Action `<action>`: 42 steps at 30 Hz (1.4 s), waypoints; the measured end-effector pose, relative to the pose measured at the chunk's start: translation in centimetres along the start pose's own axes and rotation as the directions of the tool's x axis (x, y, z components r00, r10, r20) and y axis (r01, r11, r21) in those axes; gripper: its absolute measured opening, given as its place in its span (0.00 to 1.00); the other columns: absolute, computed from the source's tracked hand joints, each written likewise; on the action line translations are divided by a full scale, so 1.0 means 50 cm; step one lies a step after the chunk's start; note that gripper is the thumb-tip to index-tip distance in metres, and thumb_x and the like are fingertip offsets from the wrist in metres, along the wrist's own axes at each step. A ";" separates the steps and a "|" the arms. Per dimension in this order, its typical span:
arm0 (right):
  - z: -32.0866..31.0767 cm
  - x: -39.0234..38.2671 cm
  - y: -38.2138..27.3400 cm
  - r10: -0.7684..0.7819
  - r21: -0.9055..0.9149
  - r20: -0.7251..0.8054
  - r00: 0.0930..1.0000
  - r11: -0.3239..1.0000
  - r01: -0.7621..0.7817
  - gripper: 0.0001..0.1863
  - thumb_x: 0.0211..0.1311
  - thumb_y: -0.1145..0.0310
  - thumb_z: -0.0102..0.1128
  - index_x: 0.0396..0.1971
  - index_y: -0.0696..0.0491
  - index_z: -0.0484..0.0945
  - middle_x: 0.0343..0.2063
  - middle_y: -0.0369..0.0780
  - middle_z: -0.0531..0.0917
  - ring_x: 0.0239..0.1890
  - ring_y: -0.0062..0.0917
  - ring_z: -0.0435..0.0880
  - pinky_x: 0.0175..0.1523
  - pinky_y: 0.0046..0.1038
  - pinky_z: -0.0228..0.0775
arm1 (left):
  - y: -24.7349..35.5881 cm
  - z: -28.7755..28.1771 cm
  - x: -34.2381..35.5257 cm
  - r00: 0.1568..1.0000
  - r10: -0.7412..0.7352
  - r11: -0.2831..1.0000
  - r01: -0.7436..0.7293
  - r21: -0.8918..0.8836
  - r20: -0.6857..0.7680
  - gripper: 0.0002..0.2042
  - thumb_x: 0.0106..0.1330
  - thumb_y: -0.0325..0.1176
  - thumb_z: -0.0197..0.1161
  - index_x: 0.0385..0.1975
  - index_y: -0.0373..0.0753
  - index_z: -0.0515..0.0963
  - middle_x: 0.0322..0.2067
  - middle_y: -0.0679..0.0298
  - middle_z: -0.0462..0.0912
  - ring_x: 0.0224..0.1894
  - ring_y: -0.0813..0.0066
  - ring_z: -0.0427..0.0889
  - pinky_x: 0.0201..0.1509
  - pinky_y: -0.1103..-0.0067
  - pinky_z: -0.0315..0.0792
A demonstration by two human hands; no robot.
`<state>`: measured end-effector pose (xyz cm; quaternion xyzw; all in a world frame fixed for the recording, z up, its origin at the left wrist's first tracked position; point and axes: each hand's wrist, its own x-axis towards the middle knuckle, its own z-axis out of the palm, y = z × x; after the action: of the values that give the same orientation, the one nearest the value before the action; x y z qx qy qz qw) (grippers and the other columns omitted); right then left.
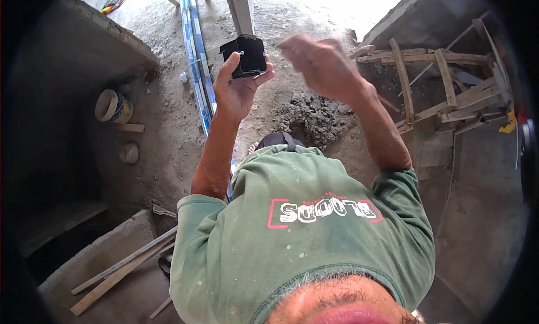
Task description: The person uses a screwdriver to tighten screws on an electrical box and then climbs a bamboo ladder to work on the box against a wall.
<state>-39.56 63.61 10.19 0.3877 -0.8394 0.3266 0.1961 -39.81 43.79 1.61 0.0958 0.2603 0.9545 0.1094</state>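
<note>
Dusty concrete floor [168, 127] below, a black box [245, 55] is clamped in the left hand [238, 83], inspected; next, the blurred, seemingly half-curled, empty right hand [321, 63] must be brought across.

Likely building site: wet mortar heap [314, 117], wooden scaffold [435, 83].

Dusty concrete floor [168, 127] between grey walls [67, 49], sunlight glaring at the far end.

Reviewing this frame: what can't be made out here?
- Right hand, head view: motion-blurred, so whether the fingers hold anything is unclear.
- Black box in the left hand: the underside is hidden by palm and fingers.
- Floor below the person: blocked by the green shirt.
</note>
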 end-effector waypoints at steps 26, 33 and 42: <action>-0.008 -0.024 -0.021 0.126 -0.147 0.233 0.964 0.985 -0.093 0.03 0.63 0.73 0.58 0.35 0.54 0.75 0.21 0.44 0.78 0.25 0.41 0.81 0.29 0.41 0.69 | -0.022 0.029 -0.025 0.999 0.020 0.923 -0.007 0.385 -0.028 0.19 0.67 0.36 0.62 0.51 0.31 0.72 0.41 0.56 0.83 0.39 0.69 0.86 0.42 0.72 0.83; -0.019 -0.030 -0.014 0.236 0.012 0.254 0.938 0.969 -0.246 0.07 0.55 0.72 0.59 0.28 0.58 0.82 0.23 0.47 0.83 0.28 0.41 0.84 0.36 0.42 0.74 | -0.020 0.021 -0.029 0.996 0.084 0.747 -0.063 0.662 0.001 0.23 0.64 0.38 0.69 0.52 0.33 0.69 0.38 0.61 0.80 0.38 0.75 0.82 0.46 0.78 0.76; 0.000 -0.064 -0.013 0.178 0.047 0.132 0.975 0.982 -0.185 0.05 0.58 0.74 0.61 0.33 0.58 0.82 0.21 0.41 0.80 0.24 0.31 0.82 0.29 0.32 0.73 | -0.020 0.018 -0.036 0.988 0.135 0.576 -0.137 0.806 0.072 0.26 0.65 0.43 0.68 0.54 0.32 0.68 0.39 0.61 0.79 0.40 0.76 0.80 0.44 0.81 0.75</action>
<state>-37.10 64.95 8.58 0.3349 -0.8722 0.3422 0.1000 -37.71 44.57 1.65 0.1557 0.6570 0.7374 -0.0194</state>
